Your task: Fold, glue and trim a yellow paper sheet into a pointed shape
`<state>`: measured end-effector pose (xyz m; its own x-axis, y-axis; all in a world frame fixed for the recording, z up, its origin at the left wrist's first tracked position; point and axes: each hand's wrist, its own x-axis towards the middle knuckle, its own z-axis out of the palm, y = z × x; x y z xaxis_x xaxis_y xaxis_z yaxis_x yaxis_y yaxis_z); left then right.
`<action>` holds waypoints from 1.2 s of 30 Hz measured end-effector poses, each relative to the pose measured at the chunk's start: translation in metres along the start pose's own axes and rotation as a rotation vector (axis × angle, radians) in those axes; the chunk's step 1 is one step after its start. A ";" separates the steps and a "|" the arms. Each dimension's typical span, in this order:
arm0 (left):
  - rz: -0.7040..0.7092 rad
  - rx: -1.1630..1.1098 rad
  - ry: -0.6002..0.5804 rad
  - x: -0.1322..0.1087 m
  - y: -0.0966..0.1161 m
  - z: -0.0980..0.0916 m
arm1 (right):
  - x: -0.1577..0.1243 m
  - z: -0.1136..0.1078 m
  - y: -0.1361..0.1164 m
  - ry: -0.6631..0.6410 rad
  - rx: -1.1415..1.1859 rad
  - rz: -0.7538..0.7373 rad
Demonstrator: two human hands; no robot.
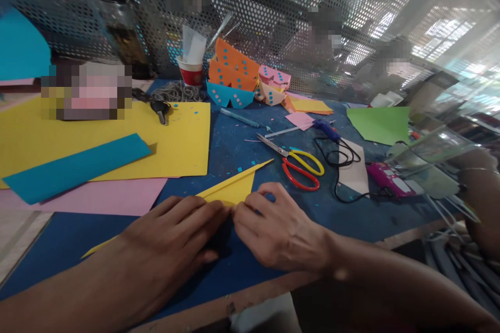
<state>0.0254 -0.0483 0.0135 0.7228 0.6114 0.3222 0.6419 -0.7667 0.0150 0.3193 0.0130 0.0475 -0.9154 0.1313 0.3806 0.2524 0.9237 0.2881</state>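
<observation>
A folded piece of yellow paper point(238, 185) lies on the blue tabletop under both my hands, its pointed end reaching up to the right. My left hand point(175, 234) lies across the paper, fingers close together, pressing it down; another yellow tip sticks out at the left past my wrist. Fingers curled, my right hand point(273, 223) pinches the paper's lower edge beside my left fingertips. Scissors point(291, 158) with one yellow and one red handle lie beyond my right hand, blades partly apart.
Yellow sheets point(179, 140), a blue folded strip point(78, 169) and keys point(160, 109) lie left. Orange, blue and pink paper pieces point(234, 75) stand behind, near a red-white cup point(190, 72). At right are a glue gun point(327, 129), its cord, and another person's arm point(480, 192).
</observation>
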 end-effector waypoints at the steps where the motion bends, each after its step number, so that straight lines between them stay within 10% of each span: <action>1: 0.007 0.013 0.013 0.000 0.000 0.000 | -0.001 0.000 0.000 0.009 -0.005 0.000; 36: -0.089 -0.101 0.078 -0.005 0.001 0.005 | -0.004 0.017 0.005 0.010 0.174 0.196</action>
<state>0.0241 -0.0511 0.0072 0.6394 0.6638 0.3879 0.6707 -0.7283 0.1408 0.3186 0.0236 0.0324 -0.8507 0.3112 0.4236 0.3663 0.9290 0.0530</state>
